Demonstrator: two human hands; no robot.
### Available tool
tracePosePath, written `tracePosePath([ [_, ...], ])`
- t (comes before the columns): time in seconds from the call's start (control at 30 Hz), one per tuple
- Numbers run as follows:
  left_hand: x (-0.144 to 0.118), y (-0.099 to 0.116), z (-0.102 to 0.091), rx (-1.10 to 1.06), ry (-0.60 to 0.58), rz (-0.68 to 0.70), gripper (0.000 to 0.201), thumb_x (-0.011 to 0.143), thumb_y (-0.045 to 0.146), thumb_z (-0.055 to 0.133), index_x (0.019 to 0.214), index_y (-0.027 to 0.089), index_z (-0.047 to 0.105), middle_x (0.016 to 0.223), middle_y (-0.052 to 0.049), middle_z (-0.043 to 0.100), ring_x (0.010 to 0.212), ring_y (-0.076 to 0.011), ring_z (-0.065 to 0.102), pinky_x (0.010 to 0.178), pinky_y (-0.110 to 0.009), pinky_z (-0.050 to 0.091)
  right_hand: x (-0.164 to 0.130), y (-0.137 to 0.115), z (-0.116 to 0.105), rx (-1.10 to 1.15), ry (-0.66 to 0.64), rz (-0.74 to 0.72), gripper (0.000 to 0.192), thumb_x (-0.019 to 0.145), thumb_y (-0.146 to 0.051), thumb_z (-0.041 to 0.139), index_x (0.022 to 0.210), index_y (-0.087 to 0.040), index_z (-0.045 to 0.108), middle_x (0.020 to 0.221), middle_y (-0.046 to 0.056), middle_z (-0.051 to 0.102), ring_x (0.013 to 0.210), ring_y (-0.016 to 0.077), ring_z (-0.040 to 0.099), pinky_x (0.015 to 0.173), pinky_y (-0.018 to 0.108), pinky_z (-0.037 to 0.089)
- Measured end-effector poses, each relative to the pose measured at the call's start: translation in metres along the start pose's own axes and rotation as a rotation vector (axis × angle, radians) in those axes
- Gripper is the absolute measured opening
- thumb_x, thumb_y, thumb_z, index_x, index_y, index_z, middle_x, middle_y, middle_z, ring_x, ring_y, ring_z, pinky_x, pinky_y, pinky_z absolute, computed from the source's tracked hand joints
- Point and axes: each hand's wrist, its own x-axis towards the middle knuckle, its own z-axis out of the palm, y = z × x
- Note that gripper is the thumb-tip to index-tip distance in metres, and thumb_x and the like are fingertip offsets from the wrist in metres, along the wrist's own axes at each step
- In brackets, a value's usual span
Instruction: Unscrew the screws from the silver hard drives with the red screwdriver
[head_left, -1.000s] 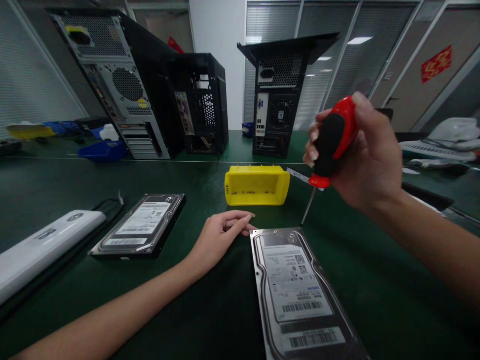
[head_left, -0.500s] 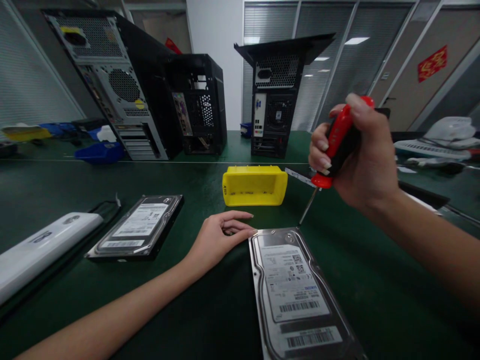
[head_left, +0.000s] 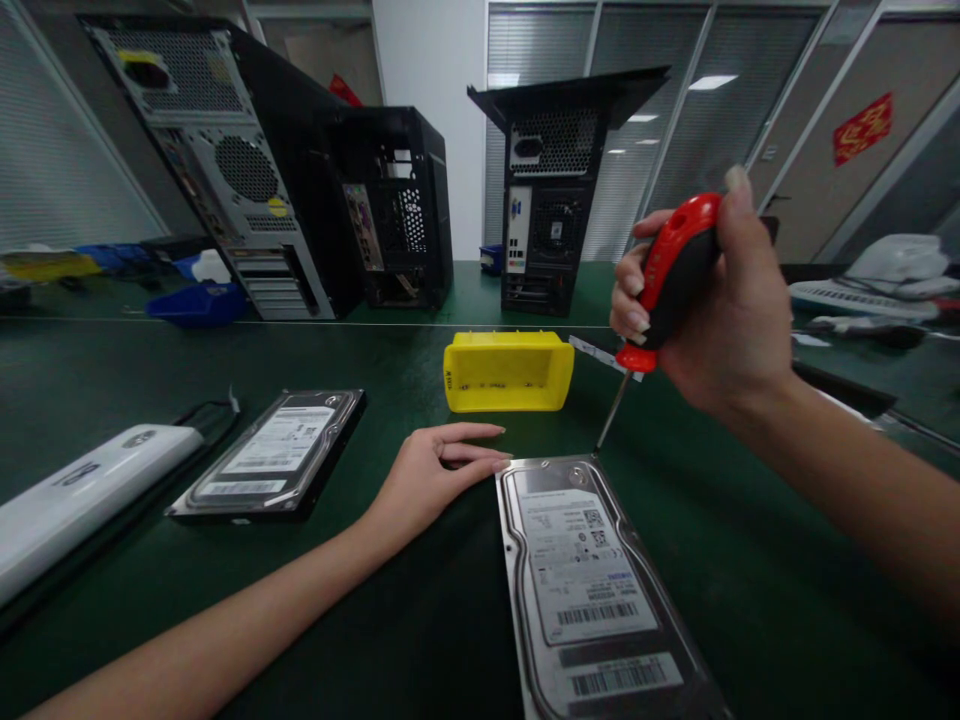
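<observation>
Gripping a red-and-black screwdriver [head_left: 670,275] at right of frame, the right hand [head_left: 712,310] sets its tip on the hard drive's [head_left: 589,590] far corner; the left hand [head_left: 431,475] rests flat, fingers spread, touching its left edge.

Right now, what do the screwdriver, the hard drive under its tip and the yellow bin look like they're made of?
Screwdriver: red and black handle, probably moulded plastic or rubber with a slight sheen; thin grey shaft, apparently steel. Hard drive: silvery lid with a dull metallic shine, likely stamped metal, under a white paper label. Yellow bin: opaque, evenly coloured, looks like moulded plastic.
</observation>
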Motion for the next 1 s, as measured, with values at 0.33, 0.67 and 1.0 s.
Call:
tracePosePath([
  [0.33, 0.0005, -0.0022, -0.0020, 0.035, -0.019, 0.015, 0.033, 0.085, 0.036, 0.059, 0.114, 0.020, 0.064, 0.093, -0.002, 0.075, 0.096, -0.0218, 0.068, 0.094, -0.035, 0.045, -0.0019, -0.0023, 0.0033, 0.007, 0.016, 0.011, 0.039, 0.090, -0.054, 0.035, 0.082, -0.020, 0.054, 0.063, 0.000, 0.045, 0.047, 0.0101, 0.040, 0.044, 0.024, 0.030],
  [0.67, -0.0003, -0.0008, -0.0012, 0.059, -0.013, 0.013, 0.034, 0.082, 0.034, 0.063, 0.113, 0.018, 0.064, 0.091, -0.002, 0.076, 0.097, -0.0217, 0.068, 0.094, -0.034, 0.045, -0.0018, -0.0016, 0.0024, -0.003, 0.008, 0.011, 0.041, 0.084, -0.061, 0.043, 0.081, -0.021, 0.054, 0.063, -0.001, 0.045, 0.046, 0.0099, 0.040, 0.044, 0.024, 0.030],
  [1.0, 0.0023, 0.0004, 0.0004, 0.062, -0.001, -0.007, 0.034, 0.080, 0.031, 0.065, 0.111, 0.016, 0.064, 0.089, -0.003, 0.076, 0.093, -0.0220, 0.069, 0.087, -0.033, 0.049, -0.0024, -0.0015, 0.0061, 0.005, 0.016, -0.002, 0.041, 0.093, -0.050, 0.028, 0.083, -0.019, 0.053, 0.063, 0.000, 0.044, 0.045, 0.0093, 0.039, 0.043, 0.023, 0.030],
])
